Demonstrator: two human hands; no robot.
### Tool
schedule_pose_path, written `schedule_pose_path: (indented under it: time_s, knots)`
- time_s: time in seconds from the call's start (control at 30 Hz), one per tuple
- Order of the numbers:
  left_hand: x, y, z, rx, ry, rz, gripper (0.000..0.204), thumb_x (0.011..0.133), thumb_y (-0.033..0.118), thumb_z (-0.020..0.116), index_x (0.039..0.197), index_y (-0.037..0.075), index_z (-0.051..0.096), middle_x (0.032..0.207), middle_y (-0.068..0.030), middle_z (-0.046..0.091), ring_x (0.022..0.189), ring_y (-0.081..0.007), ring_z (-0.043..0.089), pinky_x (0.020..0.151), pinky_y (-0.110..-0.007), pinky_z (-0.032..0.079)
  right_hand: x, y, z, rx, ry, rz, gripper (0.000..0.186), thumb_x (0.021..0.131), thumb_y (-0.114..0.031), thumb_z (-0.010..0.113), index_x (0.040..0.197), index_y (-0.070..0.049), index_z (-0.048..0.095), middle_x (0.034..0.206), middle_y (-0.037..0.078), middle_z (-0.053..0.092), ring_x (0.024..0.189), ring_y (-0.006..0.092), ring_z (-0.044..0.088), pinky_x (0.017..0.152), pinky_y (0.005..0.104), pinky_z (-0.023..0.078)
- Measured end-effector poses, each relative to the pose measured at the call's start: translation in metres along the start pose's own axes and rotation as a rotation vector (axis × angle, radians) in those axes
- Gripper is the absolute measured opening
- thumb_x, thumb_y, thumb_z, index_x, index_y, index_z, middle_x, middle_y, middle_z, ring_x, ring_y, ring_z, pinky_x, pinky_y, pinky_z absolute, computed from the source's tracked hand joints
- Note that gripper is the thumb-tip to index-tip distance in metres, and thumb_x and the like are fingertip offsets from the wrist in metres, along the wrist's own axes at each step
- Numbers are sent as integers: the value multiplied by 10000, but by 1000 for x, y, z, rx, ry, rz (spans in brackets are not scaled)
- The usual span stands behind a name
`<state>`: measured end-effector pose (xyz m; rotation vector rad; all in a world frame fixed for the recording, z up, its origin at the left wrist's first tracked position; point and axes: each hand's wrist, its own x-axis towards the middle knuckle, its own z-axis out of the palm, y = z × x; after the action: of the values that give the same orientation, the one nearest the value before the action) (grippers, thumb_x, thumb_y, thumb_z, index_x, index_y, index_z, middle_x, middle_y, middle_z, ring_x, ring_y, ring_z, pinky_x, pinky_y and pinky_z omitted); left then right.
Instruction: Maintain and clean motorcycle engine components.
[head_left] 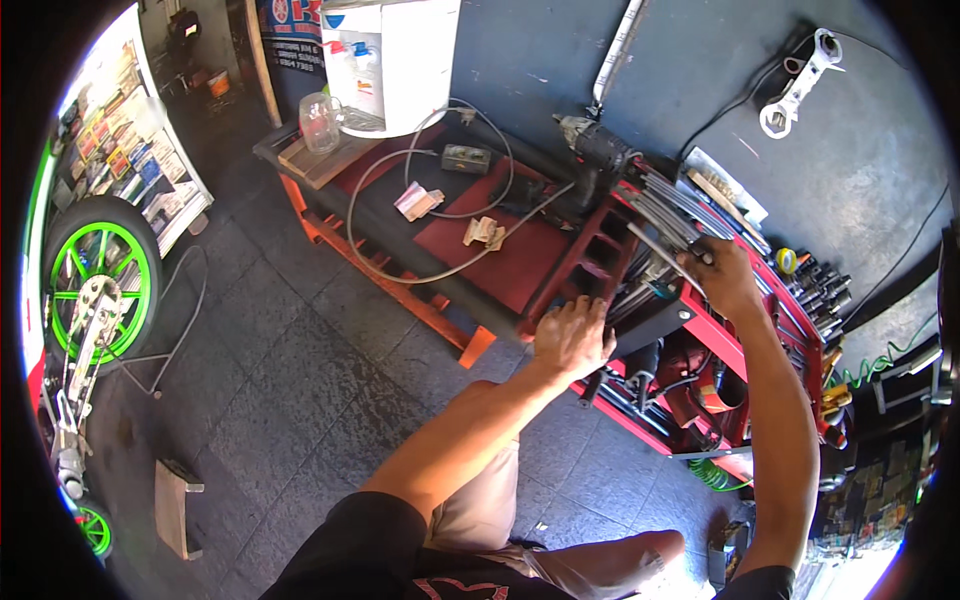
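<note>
My right hand (715,270) has its fingers closed around a slim silver metal tool (657,247) among long metal tools (663,200) lying in the top of a red tool cart (700,305). My left hand (572,337) rests with bent fingers gripping the front edge of the cart's top, beside a red slotted tray (563,283). A power drill (600,142) lies at the tray's far end. Sockets (818,295) line the cart's right side, and more tools fill the lower shelf.
A bench (458,338) holds a coiled hose (355,240), small packets, a jug and a white container (405,65). At left are a green-wheeled motorcycle (105,290), a display board and a wooden block (178,505). A wrench holder (800,85) hangs on the wall.
</note>
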<state>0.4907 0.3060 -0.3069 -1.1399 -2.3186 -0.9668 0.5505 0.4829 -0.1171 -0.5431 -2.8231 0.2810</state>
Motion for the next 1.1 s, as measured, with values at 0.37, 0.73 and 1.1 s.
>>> schedule_pose_path:
  time_s: [0.37,0.73,1.1]
  knots:
    - [10,12,2,-2,-87,-57,383,806,385,655,1060,103,606,950,-152,667,754,-370,679,637,-504,547,-88,23,-64,447,290,32,165,923,-133,680,943,30,681,750,65,659,668,104,575,648,292,482]
    - [20,-39,18,135,-165,-14,541,947,529,549,1292,115,594,1118,-139,703,922,-352,686,693,-463,533,-558,248,93,550,916,1261,285,954,-268,613,865,2,629,755,82,648,660,178,609,580,363,485]
    - [25,-70,51,223,-359,124,544,1007,416,485,1283,-43,583,1214,-260,638,1064,-401,637,916,-485,490,-827,-109,349,637,-111,2683,633,834,-399,721,1291,-6,526,1400,251,460,1292,408,493,1057,473,444]
